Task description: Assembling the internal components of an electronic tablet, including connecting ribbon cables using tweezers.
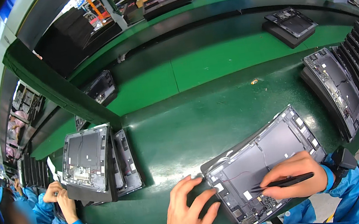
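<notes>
In front of me a grey tablet housing lies tilted on a dark foam block, with a circuit board along its near edge and a thin cable across its middle. My right hand is closed round black tweezers, held low over the housing. Their tips are beside a small white pad near the circuit board. My left hand has its fingers spread at the housing's left edge, the fingertips at or close to the rim; nothing is held in it.
Stacked housings stand to my left, beside a co-worker's hands. A row of housings leans at the right. Beyond the green table runs a bright green conveyor carrying another housing. A dark green post rises at the left.
</notes>
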The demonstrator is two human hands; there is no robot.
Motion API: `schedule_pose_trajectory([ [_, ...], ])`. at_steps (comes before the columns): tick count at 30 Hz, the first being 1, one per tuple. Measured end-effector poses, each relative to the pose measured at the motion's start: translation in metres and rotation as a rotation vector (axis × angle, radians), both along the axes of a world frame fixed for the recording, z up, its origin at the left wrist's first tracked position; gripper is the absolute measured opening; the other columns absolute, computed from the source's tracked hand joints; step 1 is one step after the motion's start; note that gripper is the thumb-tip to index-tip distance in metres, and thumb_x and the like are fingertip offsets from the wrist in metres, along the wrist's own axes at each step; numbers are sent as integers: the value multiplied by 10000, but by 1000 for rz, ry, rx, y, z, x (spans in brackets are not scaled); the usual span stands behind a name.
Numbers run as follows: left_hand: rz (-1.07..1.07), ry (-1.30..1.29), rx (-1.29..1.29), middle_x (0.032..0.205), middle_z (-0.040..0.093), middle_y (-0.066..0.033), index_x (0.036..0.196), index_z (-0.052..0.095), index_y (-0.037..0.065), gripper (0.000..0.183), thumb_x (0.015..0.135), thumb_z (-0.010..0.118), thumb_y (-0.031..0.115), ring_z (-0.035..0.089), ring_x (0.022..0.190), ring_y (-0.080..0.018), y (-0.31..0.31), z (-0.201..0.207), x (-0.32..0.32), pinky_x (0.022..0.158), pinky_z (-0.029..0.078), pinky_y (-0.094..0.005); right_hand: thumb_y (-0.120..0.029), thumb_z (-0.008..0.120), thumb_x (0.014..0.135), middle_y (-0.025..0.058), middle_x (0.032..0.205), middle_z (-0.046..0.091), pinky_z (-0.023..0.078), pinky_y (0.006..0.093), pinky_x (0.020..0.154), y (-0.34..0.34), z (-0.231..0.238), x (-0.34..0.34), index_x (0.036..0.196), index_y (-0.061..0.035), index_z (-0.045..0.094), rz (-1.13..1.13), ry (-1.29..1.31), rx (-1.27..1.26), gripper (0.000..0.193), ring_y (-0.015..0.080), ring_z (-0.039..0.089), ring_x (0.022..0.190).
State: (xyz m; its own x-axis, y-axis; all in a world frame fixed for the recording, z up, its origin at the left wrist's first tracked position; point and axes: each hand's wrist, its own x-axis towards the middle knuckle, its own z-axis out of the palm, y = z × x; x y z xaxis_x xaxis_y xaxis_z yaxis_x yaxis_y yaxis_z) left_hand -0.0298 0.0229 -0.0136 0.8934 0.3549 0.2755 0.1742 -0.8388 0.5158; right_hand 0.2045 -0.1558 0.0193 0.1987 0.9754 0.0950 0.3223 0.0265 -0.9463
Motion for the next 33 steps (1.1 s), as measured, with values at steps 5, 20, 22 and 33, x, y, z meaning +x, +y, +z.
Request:
schedule_pose_trajectory([
  [5,-120,93,126,1279,571,-99,1124,734,204,295,837,757,267,553,1221,-337,14,0,12,994,496,-436,-114,760,872,97,791,700,528,304,605,35,-21,-7,958,-30,706,77,-5,52,131,217,684,661],
  [20,-283,24,-175,1222,507,-96,1096,735,183,324,792,725,70,508,1191,-333,50,-24,22,985,477,-446,-73,749,842,95,766,711,544,268,698,66,-27,-7,901,9,709,-16,139,-90,109,127,676,700],
  [22,-280,7,-170,1220,509,-95,1090,738,183,322,791,722,65,510,1189,-334,48,-26,21,983,478,-446,-69,746,843,95,770,712,547,269,714,66,-28,-8,905,15,707,-16,166,-123,112,126,678,710],
  [33,-273,-54,-223,1219,529,-113,1077,763,187,349,770,704,32,534,1183,-339,50,-26,21,994,486,-438,-45,729,842,88,753,699,530,264,673,72,-32,-8,902,5,702,55,143,-73,83,119,657,686],
])
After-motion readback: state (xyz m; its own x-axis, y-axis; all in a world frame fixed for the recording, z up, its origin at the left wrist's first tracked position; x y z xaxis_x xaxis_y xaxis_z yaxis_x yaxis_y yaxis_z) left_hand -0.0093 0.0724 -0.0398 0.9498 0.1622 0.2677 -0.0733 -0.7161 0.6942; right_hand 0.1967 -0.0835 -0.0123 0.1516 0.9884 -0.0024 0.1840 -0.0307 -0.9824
